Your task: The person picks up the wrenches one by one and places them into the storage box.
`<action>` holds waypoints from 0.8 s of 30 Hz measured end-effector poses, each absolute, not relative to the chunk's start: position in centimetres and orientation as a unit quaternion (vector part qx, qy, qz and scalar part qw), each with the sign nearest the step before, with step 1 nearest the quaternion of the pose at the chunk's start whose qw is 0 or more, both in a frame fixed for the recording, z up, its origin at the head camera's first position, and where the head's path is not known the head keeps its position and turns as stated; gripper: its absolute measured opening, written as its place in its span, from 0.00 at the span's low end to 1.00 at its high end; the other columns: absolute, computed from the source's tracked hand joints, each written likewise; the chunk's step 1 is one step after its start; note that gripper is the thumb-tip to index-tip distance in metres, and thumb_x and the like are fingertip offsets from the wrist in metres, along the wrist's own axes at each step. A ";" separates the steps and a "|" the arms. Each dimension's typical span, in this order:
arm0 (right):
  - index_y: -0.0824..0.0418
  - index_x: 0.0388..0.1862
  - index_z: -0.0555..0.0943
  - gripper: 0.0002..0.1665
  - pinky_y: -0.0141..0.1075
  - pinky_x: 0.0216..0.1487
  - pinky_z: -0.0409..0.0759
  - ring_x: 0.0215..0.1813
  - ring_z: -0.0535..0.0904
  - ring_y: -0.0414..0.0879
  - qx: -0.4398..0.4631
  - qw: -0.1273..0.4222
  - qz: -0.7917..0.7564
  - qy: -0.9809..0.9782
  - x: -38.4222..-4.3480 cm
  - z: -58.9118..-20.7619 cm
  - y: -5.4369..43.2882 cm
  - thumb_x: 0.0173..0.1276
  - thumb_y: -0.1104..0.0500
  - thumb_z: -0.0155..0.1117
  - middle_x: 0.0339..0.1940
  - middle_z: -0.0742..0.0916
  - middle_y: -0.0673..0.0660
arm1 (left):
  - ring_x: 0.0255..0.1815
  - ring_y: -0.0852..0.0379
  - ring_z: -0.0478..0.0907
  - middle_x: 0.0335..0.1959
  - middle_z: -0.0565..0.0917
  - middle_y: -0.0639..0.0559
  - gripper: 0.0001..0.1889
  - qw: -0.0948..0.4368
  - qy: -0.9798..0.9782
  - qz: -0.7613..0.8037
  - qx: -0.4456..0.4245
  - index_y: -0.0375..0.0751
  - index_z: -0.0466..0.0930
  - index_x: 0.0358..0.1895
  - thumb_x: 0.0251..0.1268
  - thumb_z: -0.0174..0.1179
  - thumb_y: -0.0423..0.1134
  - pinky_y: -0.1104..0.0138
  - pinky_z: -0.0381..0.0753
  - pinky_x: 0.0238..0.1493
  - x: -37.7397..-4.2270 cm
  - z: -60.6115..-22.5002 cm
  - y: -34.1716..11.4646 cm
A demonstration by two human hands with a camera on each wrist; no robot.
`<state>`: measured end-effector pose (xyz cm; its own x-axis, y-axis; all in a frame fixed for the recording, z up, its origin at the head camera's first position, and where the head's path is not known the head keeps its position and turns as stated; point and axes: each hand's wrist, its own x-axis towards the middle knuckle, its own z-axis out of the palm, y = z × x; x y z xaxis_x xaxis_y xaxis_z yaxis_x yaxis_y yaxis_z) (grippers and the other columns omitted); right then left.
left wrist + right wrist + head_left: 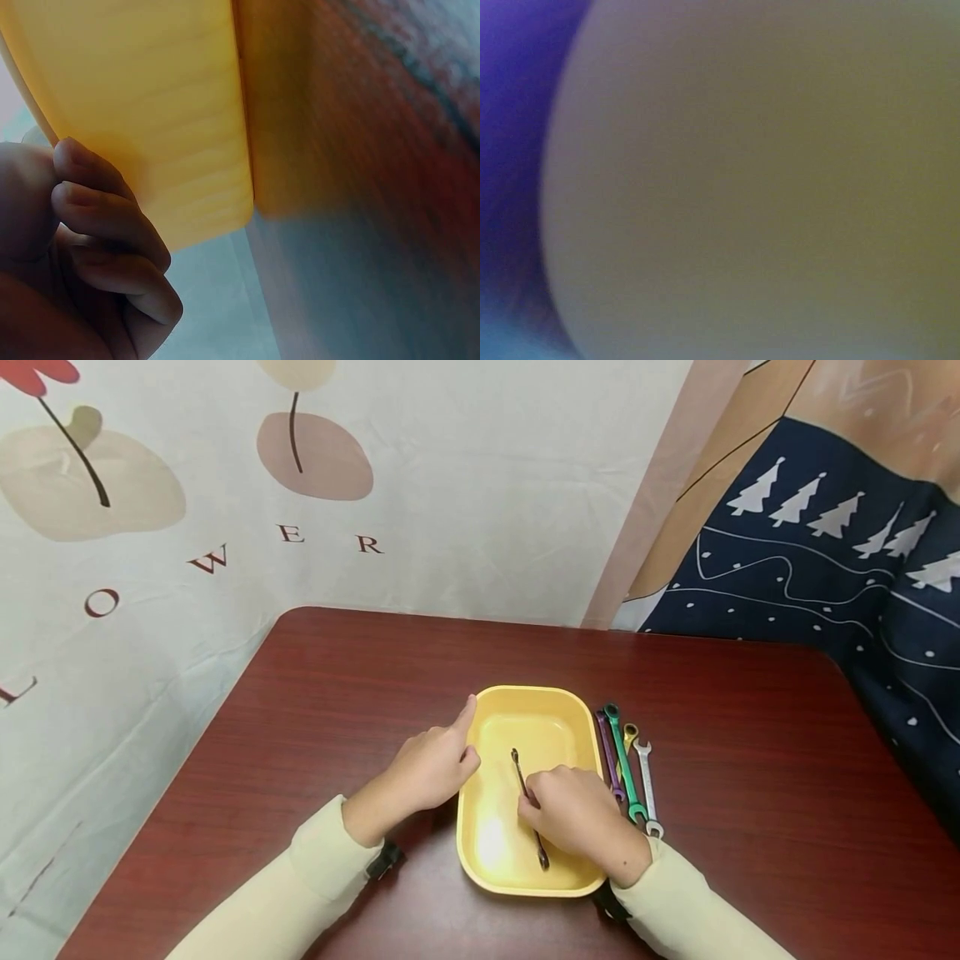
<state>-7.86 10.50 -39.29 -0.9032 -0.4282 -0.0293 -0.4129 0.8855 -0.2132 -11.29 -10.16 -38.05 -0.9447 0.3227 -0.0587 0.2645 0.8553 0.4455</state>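
Observation:
A yellow rectangular tray (531,727) sits on the table, with a dark double-ended wrench (519,771) lying lengthwise inside it. My left hand (431,768) grips the tray's left rim, thumb over the edge and index finger pointing along it. The left wrist view shows the fingers (112,217) bent against the tray's outer wall. Reaching in over the right rim, my right hand (573,810) pinches the wrench near its middle, covering part of the shaft. Only a blurred pale surface fills most of the right wrist view.
Just right of the tray lie a purple wrench (608,756), a green wrench (624,764), a gold wrench (629,734) and a silver wrench (647,785). They rest on a dark red wooden table (360,693). Printed cloth (480,510) hangs behind its far edge.

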 end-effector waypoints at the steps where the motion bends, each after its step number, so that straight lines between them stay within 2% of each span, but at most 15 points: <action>1: 0.47 0.09 0.65 0.25 0.38 0.19 0.63 0.16 0.65 0.40 -0.217 0.039 -0.098 0.970 -7.8 -39.3 10.5 0.65 0.51 0.60 0.09 0.69 0.43 | 0.13 0.60 0.55 0.10 0.63 0.58 0.39 0.066 0.961 0.222 0.153 0.40 0.47 0.81 0.68 0.49 0.40 0.65 0.57 0.16 -11.3 -38.1 -10.2; 8: 0.46 0.08 0.66 0.23 0.40 0.20 0.64 0.16 0.67 0.42 -0.222 0.044 -0.085 0.970 -7.8 -39.4 10.6 0.61 0.53 0.59 0.09 0.70 0.43 | 0.13 0.59 0.56 0.11 0.63 0.58 0.39 0.063 0.961 0.221 0.156 0.39 0.48 0.81 0.67 0.49 0.40 0.65 0.58 0.17 -11.3 -38.1 -10.2; 24: 0.48 0.09 0.67 0.23 0.42 0.20 0.66 0.17 0.68 0.44 -0.231 0.054 -0.069 0.969 -7.8 -39.4 10.6 0.64 0.53 0.57 0.11 0.72 0.45 | 0.13 0.60 0.56 0.11 0.63 0.58 0.39 0.066 0.961 0.220 0.156 0.41 0.47 0.81 0.68 0.49 0.40 0.65 0.60 0.17 -11.5 -38.0 -10.2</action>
<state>-7.83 10.60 -39.42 -0.8873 -0.4554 -0.0723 -0.4405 0.8836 -0.1589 -11.49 -10.23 -38.04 -0.9427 0.3285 -0.0580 0.2705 0.8545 0.4434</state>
